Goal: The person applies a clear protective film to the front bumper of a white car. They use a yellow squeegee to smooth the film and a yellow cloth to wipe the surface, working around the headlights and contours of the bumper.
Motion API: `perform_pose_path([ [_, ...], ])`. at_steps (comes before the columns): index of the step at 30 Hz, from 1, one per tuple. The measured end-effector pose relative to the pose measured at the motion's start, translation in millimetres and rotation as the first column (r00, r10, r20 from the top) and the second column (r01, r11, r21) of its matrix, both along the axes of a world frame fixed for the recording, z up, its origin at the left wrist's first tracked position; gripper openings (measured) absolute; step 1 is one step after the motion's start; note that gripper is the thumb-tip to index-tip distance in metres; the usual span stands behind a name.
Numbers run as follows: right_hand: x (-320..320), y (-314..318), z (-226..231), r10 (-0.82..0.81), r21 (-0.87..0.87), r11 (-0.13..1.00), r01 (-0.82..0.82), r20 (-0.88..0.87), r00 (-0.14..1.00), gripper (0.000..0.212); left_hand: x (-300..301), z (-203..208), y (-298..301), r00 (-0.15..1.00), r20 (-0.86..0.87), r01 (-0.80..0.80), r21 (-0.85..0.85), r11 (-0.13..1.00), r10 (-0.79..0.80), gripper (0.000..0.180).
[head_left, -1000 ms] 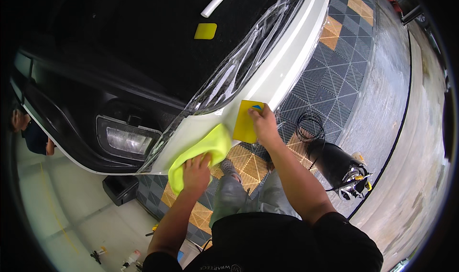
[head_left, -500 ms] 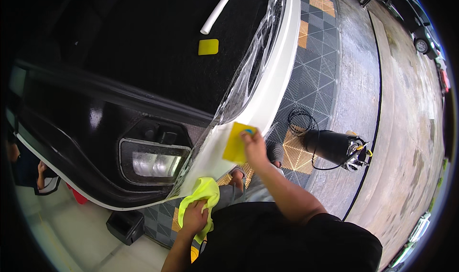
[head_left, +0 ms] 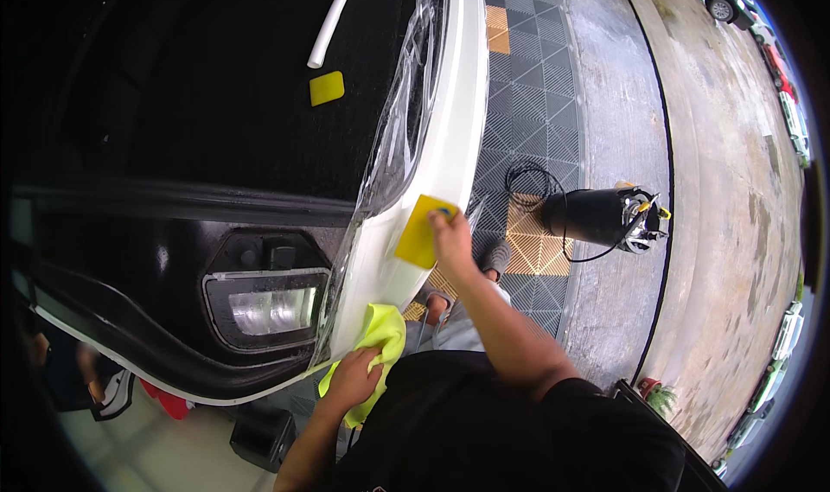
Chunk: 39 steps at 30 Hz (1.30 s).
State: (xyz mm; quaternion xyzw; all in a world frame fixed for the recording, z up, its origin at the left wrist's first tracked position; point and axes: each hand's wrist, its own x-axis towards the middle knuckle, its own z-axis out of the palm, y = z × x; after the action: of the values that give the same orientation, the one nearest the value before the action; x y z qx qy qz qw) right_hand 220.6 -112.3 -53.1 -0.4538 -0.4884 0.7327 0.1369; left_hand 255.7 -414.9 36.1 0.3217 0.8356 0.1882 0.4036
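My right hand [head_left: 451,239] pinches a flat yellow squeegee [head_left: 415,237] over the curved white painted car panel [head_left: 450,120]. Clear, wrinkled film [head_left: 389,150] runs along that panel's inner edge, loose in places. My left hand [head_left: 353,378] grips a bunched neon yellow-green cloth [head_left: 385,328] at the panel's near end. Part of the cloth hangs down beside my black shirt. To the left of the film, on the black surface, lie a second yellow squeegee [head_left: 328,88] and a white tube [head_left: 330,25]. A clear rectangular lamp [head_left: 270,310] sits in the black trim.
A black cylindrical tank [head_left: 588,217] with a coiled hose [head_left: 532,181] lies on the tiled floor [head_left: 536,103] to the right. At lower left are a black box [head_left: 262,438] and another person's blurred arm [head_left: 89,371]. A potted plant [head_left: 660,395] stands at lower right.
My view has turned, so the car and tank sit further left. My right hand and squeegee stay over the white panel. The cloth remains in my left hand.
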Motion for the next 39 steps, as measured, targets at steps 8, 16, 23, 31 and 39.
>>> perform_pose_path([
  [8, -9, -46, 23, 0.305, 0.219, 0.922, -0.319, 0.096, 0.947, 0.036, 8, 28, 26, 0.994, -0.086, -0.077, -0.1, 0.992, 0.069, 0.033],
  [16, -21, 24, 14, 0.389, 0.353, 0.831, -0.429, 0.182, 0.903, 0.029, -6, 51, 81, 0.839, -0.542, -0.028, -0.119, 0.993, -0.041, 0.036],
  [23, 79, 84, -13, 0.256, 0.132, 0.955, -0.265, 0.077, 0.963, 0.029, -32, -10, 154, 0.677, -0.675, 0.228, -0.188, 0.955, -0.294, 0.057],
  [31, 279, 269, -26, -0.166, 0.227, 0.97, 0.089, 0.349, 0.922, 0.024, -157, -131, 433, 0.522, -0.818, 0.349, -0.055, 0.935, -0.243, 0.058],
  [39, 265, 222, 10, -0.351, -0.248, 0.885, 0.395, 0.201, 0.914, 0.032, -117, -133, 397, 0.637, -0.77, 0.188, 0.114, 0.975, -0.033, 0.061],
])
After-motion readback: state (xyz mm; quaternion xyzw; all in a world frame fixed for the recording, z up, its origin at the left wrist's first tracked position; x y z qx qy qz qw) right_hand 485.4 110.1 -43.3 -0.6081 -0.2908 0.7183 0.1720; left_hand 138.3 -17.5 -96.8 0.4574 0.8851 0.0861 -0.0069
